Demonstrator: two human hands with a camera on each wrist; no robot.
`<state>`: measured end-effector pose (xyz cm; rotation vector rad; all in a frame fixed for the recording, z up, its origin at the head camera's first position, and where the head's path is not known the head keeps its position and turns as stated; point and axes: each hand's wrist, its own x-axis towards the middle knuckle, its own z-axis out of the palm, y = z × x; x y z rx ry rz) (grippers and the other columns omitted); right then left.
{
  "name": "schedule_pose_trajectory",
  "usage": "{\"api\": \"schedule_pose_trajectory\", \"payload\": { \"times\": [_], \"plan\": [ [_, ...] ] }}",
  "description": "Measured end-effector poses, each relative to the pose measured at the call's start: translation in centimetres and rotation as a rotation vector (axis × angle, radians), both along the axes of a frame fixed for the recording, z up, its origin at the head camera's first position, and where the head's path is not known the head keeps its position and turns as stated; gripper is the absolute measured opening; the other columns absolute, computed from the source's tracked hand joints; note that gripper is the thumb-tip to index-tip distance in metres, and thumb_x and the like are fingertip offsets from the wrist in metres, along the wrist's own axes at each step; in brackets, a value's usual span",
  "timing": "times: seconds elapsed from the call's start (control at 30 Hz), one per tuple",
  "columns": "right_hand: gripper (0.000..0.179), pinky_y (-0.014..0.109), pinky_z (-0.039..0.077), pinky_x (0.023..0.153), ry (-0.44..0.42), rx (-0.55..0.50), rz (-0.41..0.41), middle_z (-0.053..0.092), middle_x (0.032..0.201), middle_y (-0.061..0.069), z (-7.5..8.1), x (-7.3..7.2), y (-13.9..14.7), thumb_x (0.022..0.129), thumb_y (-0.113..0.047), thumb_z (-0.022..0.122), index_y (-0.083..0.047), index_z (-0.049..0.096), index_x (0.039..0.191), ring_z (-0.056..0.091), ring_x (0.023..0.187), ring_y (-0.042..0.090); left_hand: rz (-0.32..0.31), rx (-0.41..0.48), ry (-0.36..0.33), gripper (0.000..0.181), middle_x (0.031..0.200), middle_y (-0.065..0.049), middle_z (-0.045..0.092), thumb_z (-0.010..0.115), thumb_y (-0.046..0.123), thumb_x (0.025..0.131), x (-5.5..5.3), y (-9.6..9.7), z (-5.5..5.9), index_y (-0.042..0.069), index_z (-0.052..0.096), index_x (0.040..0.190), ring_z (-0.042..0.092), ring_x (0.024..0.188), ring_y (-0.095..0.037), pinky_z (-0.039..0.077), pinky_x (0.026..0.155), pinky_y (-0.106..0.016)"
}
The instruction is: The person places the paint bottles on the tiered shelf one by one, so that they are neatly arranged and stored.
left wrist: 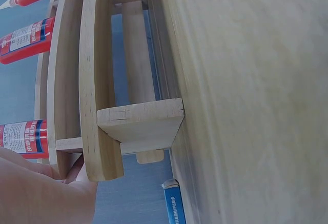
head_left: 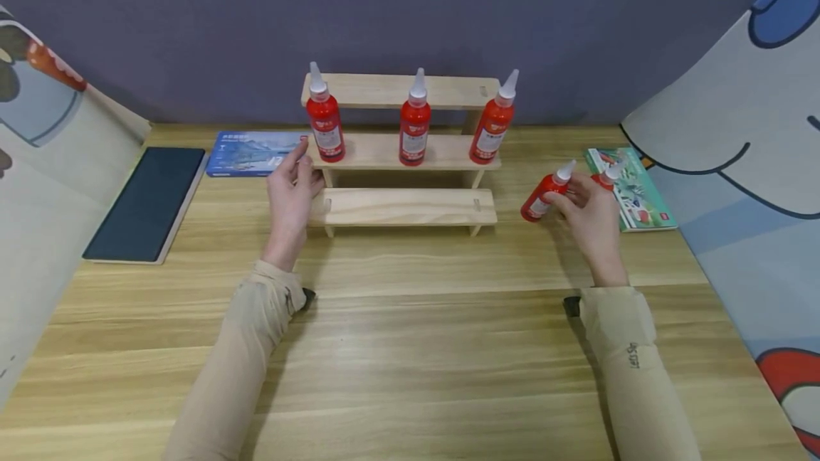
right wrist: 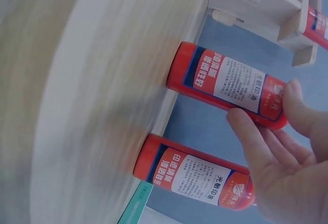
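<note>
A three-step wooden rack (head_left: 410,206) stands on the table against the back wall. Three red bottles (head_left: 415,132) with white nozzle caps are spaced along its middle step. At the rack's left end my left hand (head_left: 290,194) grips the end of the middle step, with some fingers hidden behind the wood. To the right of the rack, my right hand (head_left: 592,219) pinches a red bottle (right wrist: 225,83) near its top between thumb and fingers; it leans slightly. Another red bottle (right wrist: 192,175) stands beside it, partly covered by the right hand in the head view.
A blue boxed set (head_left: 253,154) lies left of the rack, and a dark tablet-like slab (head_left: 147,205) lies farther left. A green booklet or box (head_left: 634,191) lies behind the right hand. Printed cartoon panels (head_left: 737,126) border the table's sides.
</note>
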<state>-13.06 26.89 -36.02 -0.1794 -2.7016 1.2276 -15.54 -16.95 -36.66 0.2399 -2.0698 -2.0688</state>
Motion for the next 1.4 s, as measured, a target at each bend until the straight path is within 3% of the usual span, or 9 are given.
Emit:
{"api": "schedule_pose_trajectory", "payload": {
  "times": [0.33, 0.5, 0.63, 0.77, 0.97, 1.23, 1.4],
  "plan": [
    [0.052, 0.039, 0.059, 0.106, 0.03, 0.018, 0.012, 0.067, 0.139, 0.024, 0.1, 0.3, -0.1, 0.102, -0.019, 0.077, 0.006, 0.062, 0.144, 0.066, 0.121, 0.037, -0.009, -0.006, -0.004, 0.047, 0.147, -0.026, 0.059, 0.043, 0.016, 0.118, 0.0, 0.0, -0.1, 0.006, 0.043, 0.163, 0.063, 0.131, -0.035, 0.057, 0.108, -0.035],
    [0.051, 0.018, 0.058, 0.093, 0.054, 0.021, 0.024, 0.069, 0.136, 0.023, 0.7, 0.6, -0.4, 0.101, -0.02, 0.079, 0.005, 0.064, 0.143, 0.067, 0.118, 0.036, -0.007, 0.0, 0.006, 0.047, 0.144, -0.026, 0.061, 0.043, 0.017, 0.118, 0.0, 0.0, -0.1, 0.006, 0.043, 0.163, 0.063, 0.131, -0.035, 0.056, 0.109, -0.037],
    [0.048, 0.01, 0.053, 0.086, 0.073, 0.031, 0.031, 0.07, 0.134, 0.022, 1.3, 0.9, -0.9, 0.1, -0.018, 0.079, 0.005, 0.066, 0.14, 0.068, 0.117, 0.035, -0.013, 0.004, 0.004, 0.047, 0.144, -0.026, 0.06, 0.042, 0.017, 0.118, 0.1, 0.0, 0.0, 0.006, 0.042, 0.164, 0.062, 0.132, -0.035, 0.056, 0.109, -0.036],
    [0.045, 0.008, 0.051, 0.086, 0.104, 0.037, 0.044, 0.072, 0.131, 0.021, 2.1, 1.3, -1.4, 0.1, -0.015, 0.08, 0.004, 0.067, 0.138, 0.068, 0.114, 0.032, -0.022, 0.0, 0.0, 0.048, 0.15, -0.026, 0.057, 0.042, 0.018, 0.118, 0.2, 0.0, 0.2, 0.006, 0.041, 0.164, 0.061, 0.134, -0.035, 0.056, 0.109, -0.035],
    [0.042, 0.01, 0.053, 0.086, 0.148, 0.012, 0.077, 0.074, 0.126, 0.017, 3.3, 1.8, -2.4, 0.098, -0.016, 0.081, 0.001, 0.07, 0.135, 0.068, 0.107, 0.014, -0.031, -0.004, 0.001, 0.048, 0.152, -0.026, 0.056, 0.042, 0.02, 0.118, 0.2, 0.0, 0.1, 0.007, 0.041, 0.164, 0.061, 0.135, -0.035, 0.055, 0.11, -0.035],
    [0.042, 0.022, 0.06, 0.096, 0.169, -0.008, 0.116, 0.073, 0.127, 0.015, 4.8, 1.9, -4.1, 0.097, -0.011, 0.083, 0.001, 0.071, 0.135, 0.071, 0.114, 0.03, -0.027, 0.007, -0.006, 0.048, 0.149, -0.026, 0.058, 0.043, 0.019, 0.118, 0.1, -0.1, 0.1, 0.008, 0.042, 0.164, 0.062, 0.133, -0.034, 0.055, 0.11, -0.036],
    [0.044, 0.018, 0.059, 0.093, 0.139, -0.035, 0.134, 0.072, 0.129, 0.013, 5.0, 1.8, -4.8, 0.097, -0.014, 0.084, -0.001, 0.07, 0.137, 0.07, 0.113, 0.022, -0.019, 0.013, -0.007, 0.047, 0.147, -0.025, 0.059, 0.044, 0.018, 0.117, 0.0, -0.1, 0.0, 0.008, 0.043, 0.164, 0.062, 0.132, -0.033, 0.056, 0.11, -0.036]
  ]
}}
